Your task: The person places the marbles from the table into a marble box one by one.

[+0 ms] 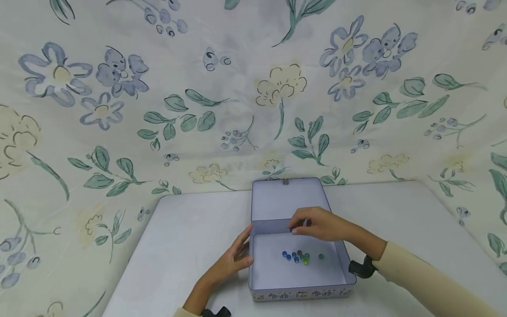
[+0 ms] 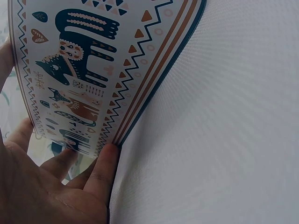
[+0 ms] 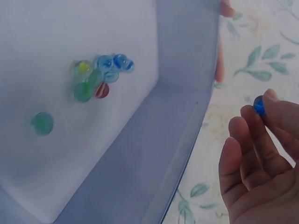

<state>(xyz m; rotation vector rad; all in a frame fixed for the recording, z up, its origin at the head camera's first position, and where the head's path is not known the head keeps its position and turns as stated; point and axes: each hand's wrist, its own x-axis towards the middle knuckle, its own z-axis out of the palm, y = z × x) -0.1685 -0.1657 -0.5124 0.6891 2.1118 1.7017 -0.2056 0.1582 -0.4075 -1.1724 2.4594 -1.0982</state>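
A white bench (image 1: 190, 237) is seen set against a hanging cloth (image 1: 158, 101) printed with blue and cream flowers and green leaves; the cloth covers the whole background behind the bench. An open tin box (image 1: 261, 273) is placed on the bench near its front edge, with its lid (image 1: 285, 200) raised at the far side of the box. A patterned band is noted along the outside of the box, shown close in the left wrist view as dark animal figures and zigzag lines.

The left hand (image 1: 233, 259) is laid against the left wall of the box, the fingers (image 2: 105, 165) straight and pressed flat on the patterned side, gripping nothing. The right hand (image 1: 321, 224) is held above the far part of the box, palm down, wrist bent. A blue marble (image 3: 259, 105) is pinched between the right fingertips (image 3: 275, 105).

A cluster of marbles (image 1: 296, 257) is seen on the box floor, near its centre; a single green marble (image 1: 321, 256) lies just apart from the cluster, toward the right wall
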